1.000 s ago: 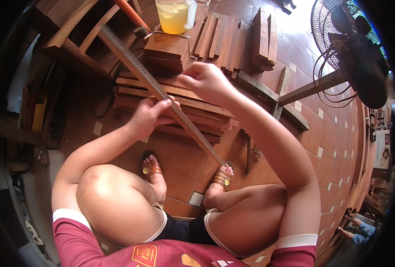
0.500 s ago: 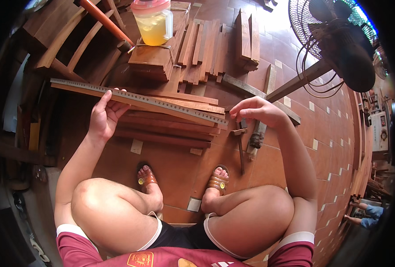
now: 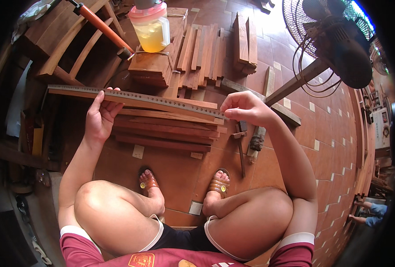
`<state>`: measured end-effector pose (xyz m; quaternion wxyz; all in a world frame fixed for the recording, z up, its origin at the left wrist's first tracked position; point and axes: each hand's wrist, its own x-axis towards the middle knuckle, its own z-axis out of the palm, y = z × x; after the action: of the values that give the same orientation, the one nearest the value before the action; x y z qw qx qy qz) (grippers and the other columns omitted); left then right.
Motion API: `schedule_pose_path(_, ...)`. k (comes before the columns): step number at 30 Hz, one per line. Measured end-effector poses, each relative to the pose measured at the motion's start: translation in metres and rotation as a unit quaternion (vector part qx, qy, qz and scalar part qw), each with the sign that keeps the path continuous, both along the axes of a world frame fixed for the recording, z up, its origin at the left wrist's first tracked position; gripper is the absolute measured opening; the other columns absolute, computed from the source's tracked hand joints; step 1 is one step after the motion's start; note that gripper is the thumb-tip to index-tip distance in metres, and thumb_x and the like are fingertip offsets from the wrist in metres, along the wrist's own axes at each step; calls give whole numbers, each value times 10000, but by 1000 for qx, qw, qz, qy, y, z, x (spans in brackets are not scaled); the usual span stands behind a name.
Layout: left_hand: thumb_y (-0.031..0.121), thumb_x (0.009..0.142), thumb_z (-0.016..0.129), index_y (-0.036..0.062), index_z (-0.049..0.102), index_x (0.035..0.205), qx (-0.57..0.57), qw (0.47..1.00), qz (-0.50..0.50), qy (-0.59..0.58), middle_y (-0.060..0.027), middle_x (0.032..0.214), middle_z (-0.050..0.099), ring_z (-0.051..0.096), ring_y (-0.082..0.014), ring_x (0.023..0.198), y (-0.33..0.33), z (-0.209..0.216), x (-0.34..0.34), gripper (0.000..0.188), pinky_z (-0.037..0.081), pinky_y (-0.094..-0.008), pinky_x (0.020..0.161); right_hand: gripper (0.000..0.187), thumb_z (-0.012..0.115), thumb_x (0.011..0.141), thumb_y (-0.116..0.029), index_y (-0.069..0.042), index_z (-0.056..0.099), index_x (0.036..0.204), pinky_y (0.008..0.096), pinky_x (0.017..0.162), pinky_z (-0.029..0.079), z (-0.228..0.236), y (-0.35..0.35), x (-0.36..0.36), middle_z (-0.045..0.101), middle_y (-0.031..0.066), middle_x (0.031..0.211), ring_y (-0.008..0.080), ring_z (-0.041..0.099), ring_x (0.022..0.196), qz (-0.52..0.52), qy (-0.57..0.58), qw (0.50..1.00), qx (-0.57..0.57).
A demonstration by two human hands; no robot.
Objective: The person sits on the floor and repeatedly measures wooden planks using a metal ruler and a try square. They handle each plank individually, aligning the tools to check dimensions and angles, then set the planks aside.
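Observation:
A long steel ruler (image 3: 162,102) with dark marks lies along a wooden strip (image 3: 162,107), and the two reach across in front of me, tilted slightly down to the right. My left hand (image 3: 98,119) is closed round ruler and strip left of the middle, thumb on the near side. At the right end, my right hand (image 3: 250,109) pinches the ruler's tip between thumb and fingers; whether it also grips the strip cannot be made out. Below them, several reddish wooden strips (image 3: 166,139) are piled on the floor. A small wooden tool with a thin stem (image 3: 240,151) is beneath my right hand.
Beyond the pile stands a wooden box (image 3: 150,71) bearing a lidded pitcher of yellow drink (image 3: 152,33). More wood pieces (image 3: 202,53) lie behind it. A pedestal fan (image 3: 339,49) with a crossed base stands at right. Curved wooden furniture (image 3: 84,53) and an orange tube (image 3: 100,26) are at left.
My right hand has shifted left, its fingers closing on the ruler's right end, where it hovered apart before. My left hand still holds the ruler and strip. The view has shifted slightly.

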<state>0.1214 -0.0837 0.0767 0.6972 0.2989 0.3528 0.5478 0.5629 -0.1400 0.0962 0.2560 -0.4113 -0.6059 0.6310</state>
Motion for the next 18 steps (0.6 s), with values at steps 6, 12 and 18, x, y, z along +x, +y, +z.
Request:
schedule_pose_path(6,223,1058,470,18,607,1184,10,999,-31,-7,-168,1215,670,646,-262,1165,-3,0,2,277,549,-413,1008,257,733,892,-235,4,692,977,250,712,504,-3,0,-6,682,18,854,84,613,788,-8,-18,1000,19)
schedule_pose_path(12,222,1056,476,19,604,1188,14,999,-31,4,-166,1216,669,643,-266,1169,-5,0,1,274,548,-423,1006,260,749,835,-254,-19,720,943,239,687,486,-4,3,-8,686,12,828,69,607,781,13,-92,992,90)
schedule_pose_path(18,225,1056,476,26,605,1192,7,1000,-26,4,-156,1213,671,643,-260,1170,-6,-2,2,274,548,-420,1004,243,730,818,-220,-5,714,929,245,652,487,-9,2,-13,691,9,824,66,598,726,17,-111,991,67)
